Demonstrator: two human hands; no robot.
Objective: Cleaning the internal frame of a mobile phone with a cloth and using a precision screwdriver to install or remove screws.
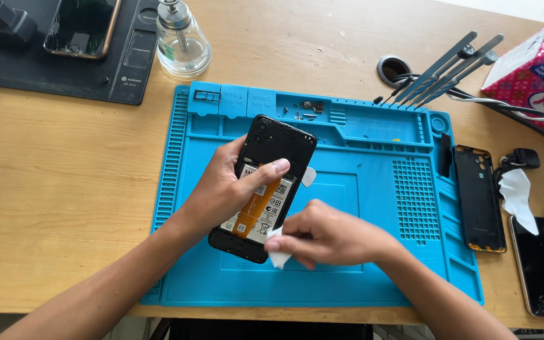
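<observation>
Two hands: left hand (221,189) grip clamps opened phone (266,189); right hand (328,236) pinches tissue (277,255); tweezers (442,69) well apart.

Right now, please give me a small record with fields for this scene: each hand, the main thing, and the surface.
left hand: holds the opened phone, thumb on its battery
right hand: pinches a white wipe at the phone's lower edge
phone: back cover off, tilted above the mat
surface: blue repair mat on a wooden table
</observation>
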